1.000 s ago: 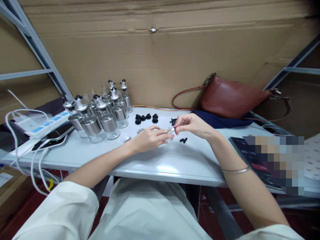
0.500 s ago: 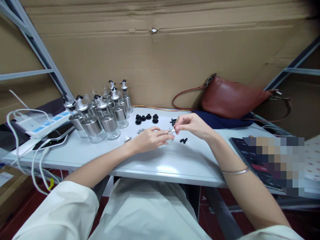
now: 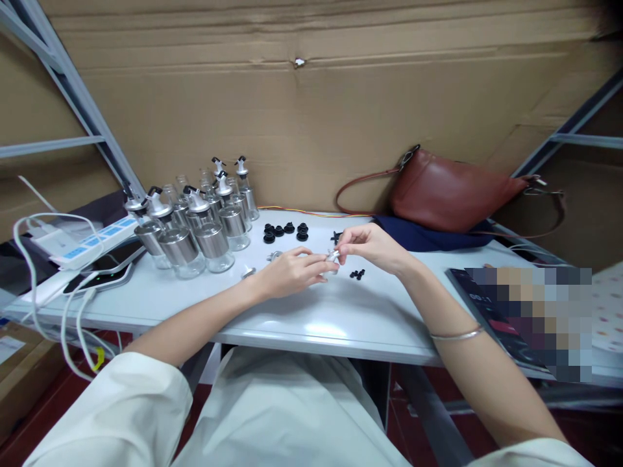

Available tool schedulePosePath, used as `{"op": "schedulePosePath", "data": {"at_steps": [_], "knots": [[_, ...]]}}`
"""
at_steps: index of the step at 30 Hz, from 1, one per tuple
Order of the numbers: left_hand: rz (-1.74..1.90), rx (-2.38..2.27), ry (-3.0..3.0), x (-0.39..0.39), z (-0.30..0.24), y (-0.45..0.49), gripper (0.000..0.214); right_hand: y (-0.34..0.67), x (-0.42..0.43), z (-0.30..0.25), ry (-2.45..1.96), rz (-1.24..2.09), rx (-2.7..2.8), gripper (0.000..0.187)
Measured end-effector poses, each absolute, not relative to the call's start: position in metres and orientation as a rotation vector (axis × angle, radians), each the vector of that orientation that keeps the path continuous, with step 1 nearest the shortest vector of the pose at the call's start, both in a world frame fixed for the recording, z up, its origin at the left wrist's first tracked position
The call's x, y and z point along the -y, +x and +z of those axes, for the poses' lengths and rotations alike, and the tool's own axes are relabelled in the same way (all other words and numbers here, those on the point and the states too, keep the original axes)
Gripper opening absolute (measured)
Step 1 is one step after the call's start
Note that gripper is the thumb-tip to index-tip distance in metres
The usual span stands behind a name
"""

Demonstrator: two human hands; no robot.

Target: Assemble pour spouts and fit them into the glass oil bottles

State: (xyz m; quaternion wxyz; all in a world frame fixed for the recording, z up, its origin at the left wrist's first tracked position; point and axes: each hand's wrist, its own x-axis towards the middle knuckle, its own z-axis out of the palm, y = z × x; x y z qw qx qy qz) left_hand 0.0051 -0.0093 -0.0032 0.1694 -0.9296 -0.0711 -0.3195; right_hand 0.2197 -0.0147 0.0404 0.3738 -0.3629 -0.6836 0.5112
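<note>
Above the table, a small silver pourer spout (image 3: 331, 258) is held in my left hand (image 3: 294, 272), whose fingers are closed round its side. My right hand (image 3: 367, 245) pinches at the spout's upper end; whether a smaller part sits between those fingertips is hidden. Several tiny black pieces (image 3: 357, 275) lie just below my right hand. Behind its fingers are black lever-like parts (image 3: 337, 237), partly covered. Black rubber stoppers (image 3: 289, 227) stand in a group beyond my left hand. More silver spout parts (image 3: 249, 272) rest by my left wrist and fingers, partly hidden.
Several glass bottles with steel sleeves (image 3: 213, 239) crowd the table's left side, some with pourers fitted. A power strip (image 3: 100, 241) with white cables is further left. A brown leather bag (image 3: 452, 191) lies on dark blue cloth (image 3: 418, 235). At right is a phone (image 3: 491, 318). Cardboard (image 3: 302, 130) walls the back.
My right hand has shifted very slightly down and left, close against the spout. My left hand keeps its hold in nearly the same place.
</note>
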Motion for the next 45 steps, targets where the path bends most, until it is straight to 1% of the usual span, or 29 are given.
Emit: {"op": "schedulePosePath", "data": {"at_steps": [3,7,10,13,17,20,24,33,41,45], "knots": [[-0.971,0.204,-2.651,0.01,-0.002,0.005,0.024,0.22,0.015,0.04,-0.833,1.465,1.64,0.038],[-0.991,0.23,-2.646,0.009,-0.001,0.005,0.025,0.22,0.019,0.043,-0.759,1.704,1.564,0.032],[-0.946,0.246,-2.603,0.007,-0.002,0.005,0.025,0.222,0.02,0.042,-0.694,1.872,1.514,0.035],[-0.944,0.204,-2.581,0.006,-0.004,0.005,0.026,0.225,0.019,0.039,-0.64,1.953,1.516,0.036],[-0.942,0.198,-2.589,0.008,-0.004,0.005,0.027,0.227,0.017,0.035,-0.54,2.004,1.544,0.035],[-0.948,0.205,-2.564,0.009,-0.002,0.005,0.024,0.227,0.017,0.032,-0.425,2.052,1.576,0.035],[-0.939,0.212,-2.55,0.011,0.001,0.004,0.024,0.225,0.016,0.029,-0.318,2.064,1.612,0.031],[-1.002,0.116,-2.53,0.012,0.002,0.005,0.023,0.226,0.014,0.027,-0.34,2.079,1.636,0.026],[-1.071,0.102,-2.472,0.013,0.003,0.007,0.022,0.224,0.015,0.027,-0.317,2.054,1.663,0.026],[-1.012,0.144,-2.484,0.012,0.002,0.007,0.025,0.224,0.014,0.026,-0.32,2.048,1.659,0.026]]}}
